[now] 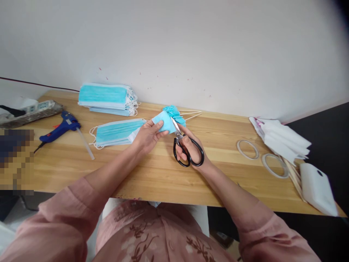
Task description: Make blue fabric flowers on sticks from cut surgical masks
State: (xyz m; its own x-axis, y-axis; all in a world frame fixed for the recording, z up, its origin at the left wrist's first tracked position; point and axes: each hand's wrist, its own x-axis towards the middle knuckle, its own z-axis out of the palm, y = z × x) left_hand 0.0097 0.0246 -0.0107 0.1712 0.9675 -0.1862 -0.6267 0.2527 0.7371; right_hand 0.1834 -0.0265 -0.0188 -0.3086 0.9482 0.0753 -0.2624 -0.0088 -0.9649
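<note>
Pinched in my left hand [149, 135] is a small folded piece of light blue mask fabric [168, 124]. My right hand [195, 149] holds black-handled scissors [202, 154], with the thumb and fingers at the loops. The scissor blades lie at the right edge of the blue piece; whether they are cutting into it I cannot tell. Behind my hands, blue ruffled flowers [171, 109] on thin wooden sticks [191, 111] lie on the table. Left of my left hand are flat blue face masks [117, 133] with white ear loops, partly covered by a white strip [133, 135].
A stack of masks [103, 95] stands by the wall. To the left lie a blue glue gun [61, 128] with a glue stick and a power strip [46, 106]. At the right are two tape rolls [247, 149], white sheets [282, 134] and a white box-like object [317, 189].
</note>
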